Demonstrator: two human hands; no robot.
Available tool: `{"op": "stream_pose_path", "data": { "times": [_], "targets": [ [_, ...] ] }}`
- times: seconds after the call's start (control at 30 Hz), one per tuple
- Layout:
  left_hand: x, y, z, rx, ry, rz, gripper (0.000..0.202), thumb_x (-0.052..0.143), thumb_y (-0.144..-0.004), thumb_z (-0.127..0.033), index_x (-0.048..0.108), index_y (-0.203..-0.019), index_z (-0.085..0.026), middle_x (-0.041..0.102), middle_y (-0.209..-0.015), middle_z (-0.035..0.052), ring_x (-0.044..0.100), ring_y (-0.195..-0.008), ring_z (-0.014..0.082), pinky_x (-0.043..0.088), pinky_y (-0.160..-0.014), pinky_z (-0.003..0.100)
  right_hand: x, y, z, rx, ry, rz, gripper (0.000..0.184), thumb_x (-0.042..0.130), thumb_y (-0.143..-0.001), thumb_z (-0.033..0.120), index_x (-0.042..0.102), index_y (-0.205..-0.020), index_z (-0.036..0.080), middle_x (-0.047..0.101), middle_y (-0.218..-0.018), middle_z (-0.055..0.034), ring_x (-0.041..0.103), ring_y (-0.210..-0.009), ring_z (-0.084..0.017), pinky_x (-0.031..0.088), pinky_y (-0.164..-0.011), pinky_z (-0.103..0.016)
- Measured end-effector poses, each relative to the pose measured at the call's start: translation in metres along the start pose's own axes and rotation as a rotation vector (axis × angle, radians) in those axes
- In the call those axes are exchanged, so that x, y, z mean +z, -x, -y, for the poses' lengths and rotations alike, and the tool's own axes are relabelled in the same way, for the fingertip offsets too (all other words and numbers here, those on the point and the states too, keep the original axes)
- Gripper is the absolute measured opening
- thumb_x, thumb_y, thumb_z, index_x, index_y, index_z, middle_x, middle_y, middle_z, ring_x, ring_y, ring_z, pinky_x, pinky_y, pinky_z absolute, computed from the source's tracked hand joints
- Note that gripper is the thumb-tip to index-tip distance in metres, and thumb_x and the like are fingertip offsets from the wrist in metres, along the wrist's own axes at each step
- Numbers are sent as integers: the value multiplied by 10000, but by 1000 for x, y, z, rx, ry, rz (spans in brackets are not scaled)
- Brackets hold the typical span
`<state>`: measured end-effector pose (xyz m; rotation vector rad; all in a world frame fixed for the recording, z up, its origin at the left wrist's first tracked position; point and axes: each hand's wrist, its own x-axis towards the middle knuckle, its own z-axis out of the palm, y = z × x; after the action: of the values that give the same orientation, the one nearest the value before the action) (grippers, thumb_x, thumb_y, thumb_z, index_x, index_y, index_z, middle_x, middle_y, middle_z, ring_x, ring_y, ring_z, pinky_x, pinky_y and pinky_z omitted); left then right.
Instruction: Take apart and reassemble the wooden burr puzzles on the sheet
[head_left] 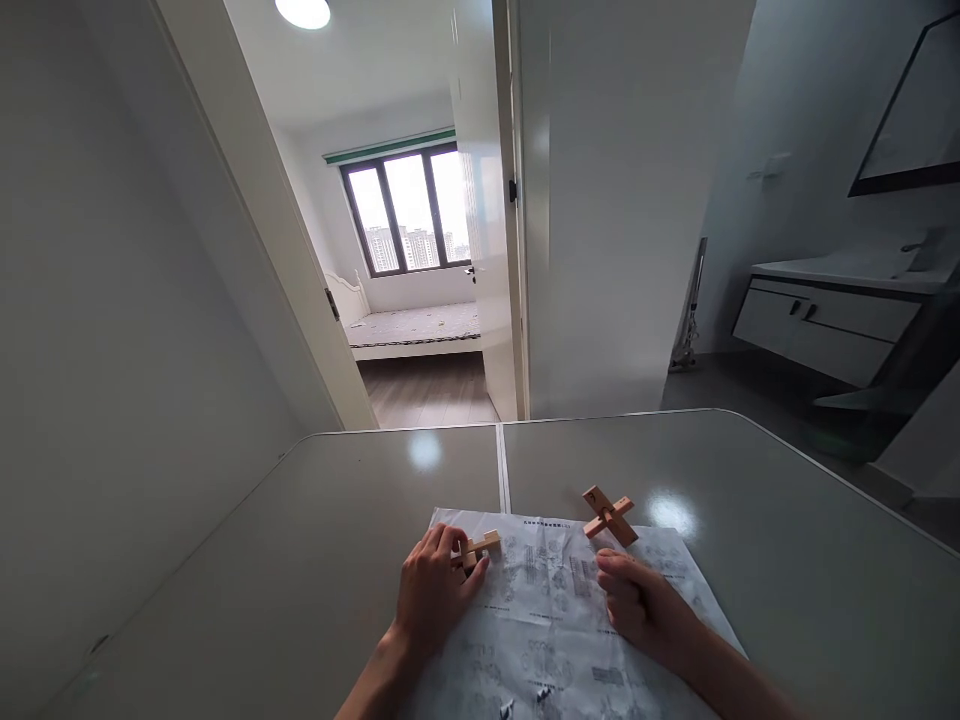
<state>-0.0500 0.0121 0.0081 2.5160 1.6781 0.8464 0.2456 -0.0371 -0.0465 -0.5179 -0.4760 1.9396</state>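
Note:
My left hand (439,580) is curled around light wooden notched puzzle pieces (487,542) at the upper left of a printed sheet; thumb and fingers hide part of them. My right hand (637,605) is closed in a fist above the right part of the sheet, and whatever its fingers may hold is hidden. Just beyond this fist, a cross of interlocked wooden puzzle pieces (610,516) sits tilted at the sheet's far edge. The creased paper sheet (540,600) carries small diagrams and text.
Small dark scraps (543,693) lie on the near part of the paper. The glossy grey table (360,540) has a pale seam and rim. Past it are an open door (484,200), a bed (416,325) and, at right, a washbasin cabinet (825,320).

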Motion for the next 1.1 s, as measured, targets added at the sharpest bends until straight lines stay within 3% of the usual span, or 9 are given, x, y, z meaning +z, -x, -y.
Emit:
{"op": "stream_pose_path", "data": {
  "times": [0.33, 0.57, 0.9, 1.1],
  "targets": [
    [5, -1, 0, -42, 32, 30, 207, 712, -814, -351, 552, -881, -240, 673, -857, 14, 669, -776, 217, 483, -692, 315, -3, -2, 8, 103, 200, 15, 710, 871, -764, 404, 188, -656, 241, 177, -511, 138, 43, -423, -28, 77, -365, -188],
    [9, 0, 3, -44, 58, 34, 210, 696, -841, -380, 562, -911, -236, 684, -873, 19, 667, -780, 218, 489, -709, 319, 19, -1, 17, 219, 385, 29, 730, 813, -744, 507, 149, -601, 238, 165, -491, 132, 88, -420, -32, 86, -393, -220],
    [13, 1, 5, -36, 27, 23, 199, 687, -850, -368, 562, -931, -236, 705, -911, 30, 687, -818, 226, 494, -718, 325, 42, -7, 19, 330, 616, 45, 644, 737, -762, 500, 170, -582, 252, 201, -476, 133, 110, -413, -38, 74, -399, -233],
    [11, 3, 1, -20, -19, -1, 170, 681, -858, -350, 568, -922, -240, 707, -922, 17, 700, -839, 218, 492, -702, 314, 54, -13, 20, 308, 885, 85, 537, 633, -821, 529, 230, -589, 261, 238, -486, 122, 135, -418, -57, 137, -402, -242]
  ]
}}
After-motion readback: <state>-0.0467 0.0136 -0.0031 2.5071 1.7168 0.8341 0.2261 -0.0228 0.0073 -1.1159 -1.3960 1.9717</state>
